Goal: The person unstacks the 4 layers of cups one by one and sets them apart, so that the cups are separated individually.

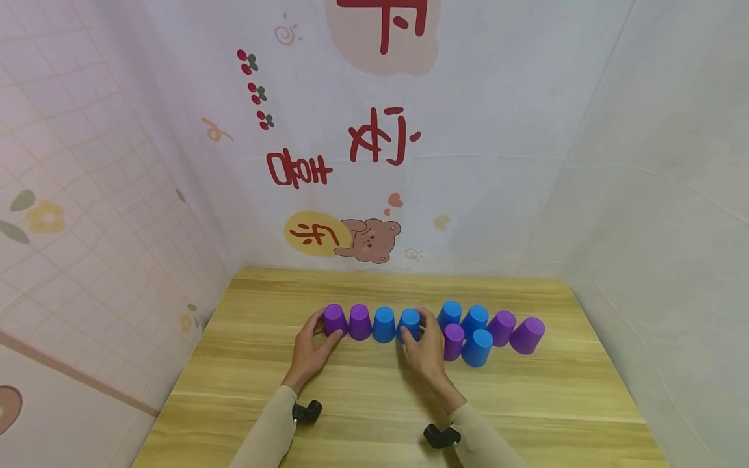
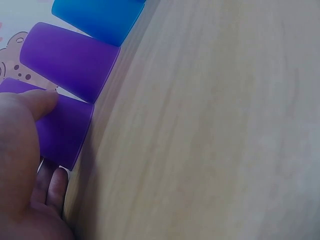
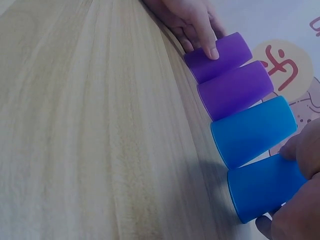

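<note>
Upside-down cups stand in a short row on the wooden table. My left hand (image 1: 311, 354) holds the purple cup (image 1: 335, 318) at the row's left end, thumb on its near side and fingers round the far side. Beside it are a second purple cup (image 1: 359, 323) and a blue cup (image 1: 384, 326), which neither hand grips. At the right end, my right hand (image 1: 427, 351) grips another blue cup (image 1: 411, 318) between thumb and fingers. The left wrist view shows the held purple cup (image 2: 65, 127) rim-down; in the right wrist view the cups stand side by side, nearly touching.
Right of my right hand, more upturned cups stand close together: a back line with a purple cup (image 1: 528, 336) at its right end, and a purple cup (image 1: 453, 342) and a blue cup (image 1: 477, 349) in front. A printed cloth (image 1: 491, 195) hangs behind the table (image 1: 374, 403).
</note>
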Available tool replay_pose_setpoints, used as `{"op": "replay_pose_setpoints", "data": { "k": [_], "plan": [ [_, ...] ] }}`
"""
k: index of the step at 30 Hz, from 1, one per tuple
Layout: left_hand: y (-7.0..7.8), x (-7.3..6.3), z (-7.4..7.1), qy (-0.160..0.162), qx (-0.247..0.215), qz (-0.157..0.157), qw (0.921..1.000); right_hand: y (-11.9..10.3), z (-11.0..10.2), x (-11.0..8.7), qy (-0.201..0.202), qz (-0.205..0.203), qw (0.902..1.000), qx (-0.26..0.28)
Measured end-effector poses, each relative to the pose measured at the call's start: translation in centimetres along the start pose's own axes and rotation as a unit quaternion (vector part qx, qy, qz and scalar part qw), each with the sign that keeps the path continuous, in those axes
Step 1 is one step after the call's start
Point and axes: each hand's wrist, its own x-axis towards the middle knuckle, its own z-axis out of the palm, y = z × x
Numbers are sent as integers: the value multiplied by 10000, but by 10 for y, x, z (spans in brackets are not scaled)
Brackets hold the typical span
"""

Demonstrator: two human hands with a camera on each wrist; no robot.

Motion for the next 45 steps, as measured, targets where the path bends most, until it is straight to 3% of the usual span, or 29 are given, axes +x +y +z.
{"op": "replay_pose_setpoints", "data": {
  "k": [15, 24, 35, 45],
  "plan": [
    [-1, 0, -2, -21, -166, 69, 9998, -27, -14, 5, 224, -154, 9992, 292],
    [-1, 1, -2, -31, -250, -29, 9997, -49, -31, 13, 310, -553, 9963, 574],
    [-1, -1, -1, 9, -103, -50, 9999, -65, -40, 11, 221, -424, 9970, 607],
    [-1, 0, -1, -45, -59, -116, 9999, -69, -56, 9, 395, -515, 9966, 512]
  ]
}}
